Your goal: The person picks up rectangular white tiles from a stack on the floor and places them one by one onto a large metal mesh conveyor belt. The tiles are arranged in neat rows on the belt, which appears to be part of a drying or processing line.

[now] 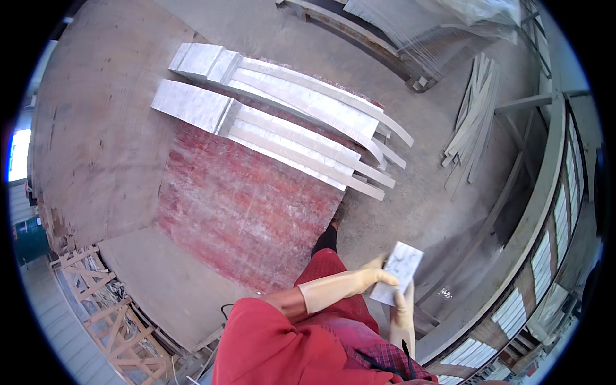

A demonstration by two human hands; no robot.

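Note:
Between my hands, in front of my body, is a small rectangular piece of white marble (399,272) with grey veins, held tilted. My left hand (377,276), in a long cream rubber glove, grips its left edge with the thumb over the face. From below, my right hand (403,310), gloved the same way, pinches the lower right corner with its thumb on the face. The fingers behind the piece are hidden.
Two long marble pieces (192,106) with stepped blocks and strips lie across a red, dust-covered board (237,199). A brown board (109,115) stands left. Thin strips (473,115) lie on the floor at right, near a metal frame (523,102). Wooden crates (119,321) are lower left.

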